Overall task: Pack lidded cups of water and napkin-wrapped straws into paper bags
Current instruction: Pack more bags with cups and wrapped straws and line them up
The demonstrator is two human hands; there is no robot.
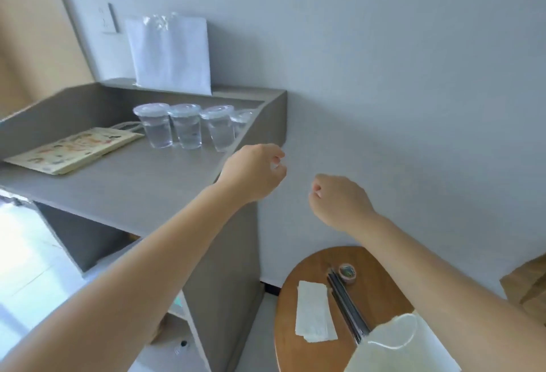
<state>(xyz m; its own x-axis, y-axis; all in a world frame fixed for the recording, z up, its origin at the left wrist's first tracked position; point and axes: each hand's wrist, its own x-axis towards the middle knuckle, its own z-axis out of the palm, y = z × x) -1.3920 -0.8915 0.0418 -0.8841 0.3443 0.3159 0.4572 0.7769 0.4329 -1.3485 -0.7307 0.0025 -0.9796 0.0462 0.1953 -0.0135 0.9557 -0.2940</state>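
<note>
Both hands are hanging in the air in front of the wall (399, 76), just apart from each other. The left hand (251, 175) is hovering over the right near corner of the counter (133, 182), its fingers curled in tight to the thumb, with nothing showing in them. The right hand (339, 202) is floating a little nearer and to the right, making a loose fist, likewise holding nothing that can be seen.

Four lidded cups (186, 126) with water in them are standing in a row at the far right of the counter, well apart from both hands; the rightmost is partly hiding behind the counter's side wall. A flat printed bag (76, 148) is lying to their left, its cord handles pointing toward the cups. A pack of white bags (171, 55) is leaning upright against the wall on the counter's far ledge, beside a switch (107, 18).

Near and to the right, a round table (381, 292) is carrying a stack of napkins (314, 311), a bundle of dark straws (347, 303) just to their right, and a tape roll (347, 272) at the straws' far end. A white bag with handle (413, 348) is showing under the right forearm, covering the near end of the straws; whether it is hanging from the arm cannot be told. A brown box (529, 289) is peeking in at the right edge.
</note>
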